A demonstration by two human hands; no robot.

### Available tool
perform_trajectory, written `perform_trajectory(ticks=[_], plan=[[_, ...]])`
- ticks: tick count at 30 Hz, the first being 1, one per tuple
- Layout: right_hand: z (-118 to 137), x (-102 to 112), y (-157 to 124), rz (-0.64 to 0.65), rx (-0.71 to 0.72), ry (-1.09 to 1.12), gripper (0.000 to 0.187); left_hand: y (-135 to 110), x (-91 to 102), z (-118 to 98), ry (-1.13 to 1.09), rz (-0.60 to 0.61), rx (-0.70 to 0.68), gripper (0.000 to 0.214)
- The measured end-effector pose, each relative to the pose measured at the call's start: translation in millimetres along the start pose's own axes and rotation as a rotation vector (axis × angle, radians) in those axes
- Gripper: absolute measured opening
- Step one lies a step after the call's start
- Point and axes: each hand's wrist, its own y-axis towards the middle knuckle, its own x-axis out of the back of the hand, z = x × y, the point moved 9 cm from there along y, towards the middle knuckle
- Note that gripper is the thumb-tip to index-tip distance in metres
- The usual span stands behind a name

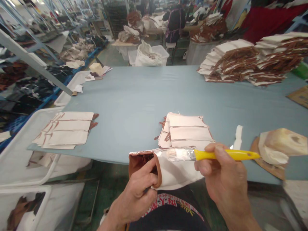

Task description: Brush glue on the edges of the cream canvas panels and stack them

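A stack of pale pieces [72,128] lies on the worktop [130,96]. Next, the left hand [141,191] has its grip closed on the brown-lined mouth of a pale pouch [179,176] at the near edge — likely light, soft and floppy, best held there, clear of the bristles. Farther right, the right hand [226,178] clamps its grip around the yellow-handled brush [202,155] — probably light and stiff.
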Motion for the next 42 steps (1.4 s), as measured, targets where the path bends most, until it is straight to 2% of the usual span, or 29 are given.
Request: perform_trajectory(ticks=[2, 5, 9, 15, 20, 24, 28, 30, 32, 36, 42], plan=[[-11.1, -1.7, 2.7, 0.0, -0.066, 0.02, 0.037, -1.8, -1.1, 0.2, 0.012, -0.016, -0.005, 0.032], [-26.5, -10.1, 1.4, 0.075, -0.152, 0.023, 0.042, -2.1, -5.3, 2.0, 0.033, -0.001, 0.009, 0.031], [-35.2, -19.4, -6.3, 0.121, -0.237, 0.033, 0.043, -1.0, -8.4, 0.8, 0.066, 0.01, 0.001, 0.03], [-25.8, -18.0, 9.5, 0.065, -0.195, 0.069, 0.045, 1.6, -7.2, 1.3, 0.033, -0.001, -0.001, 0.032], [-31.5, -29.2, 10.4, 0.129, -0.226, 0.074, 0.041, 6.2, -7.4, 2.2, 0.053, -0.009, -0.004, 0.03], [-26.9, -38.3, 17.7, 0.165, -0.219, 0.12, 0.04, 15.1, -0.6, 5.2, 0.077, -0.03, 0.041, 0.024], [-16.9, -25.3, 31.7, 0.128, -0.217, 0.169, 0.041, 28.0, 19.5, 14.5, 0.118, -0.104, 0.191, 0.02], [-11.7, -20.1, 31.2, 0.153, -0.204, 0.15, 0.039, 34.7, 27.2, 13.6, 0.15, -0.125, 0.22, 0.018], [-8.2, -18.1, 25.1, 0.195, -0.195, 0.119, 0.038, 41.1, 28.3, 7.5, 0.167, -0.112, 0.186, 0.02], [-3.4, -12.7, 11.6, 0.209, -0.151, 0.077, 0.034, 46.6, 17.2, -3.4, 0.215, -0.048, 0.081, 0.026], [-9.4, -7.6, 0.4, 0.261, -0.103, -0.003, 0.037, 43.0, 5.5, -8.2, 0.326, -0.06, -0.047, 0.028]])
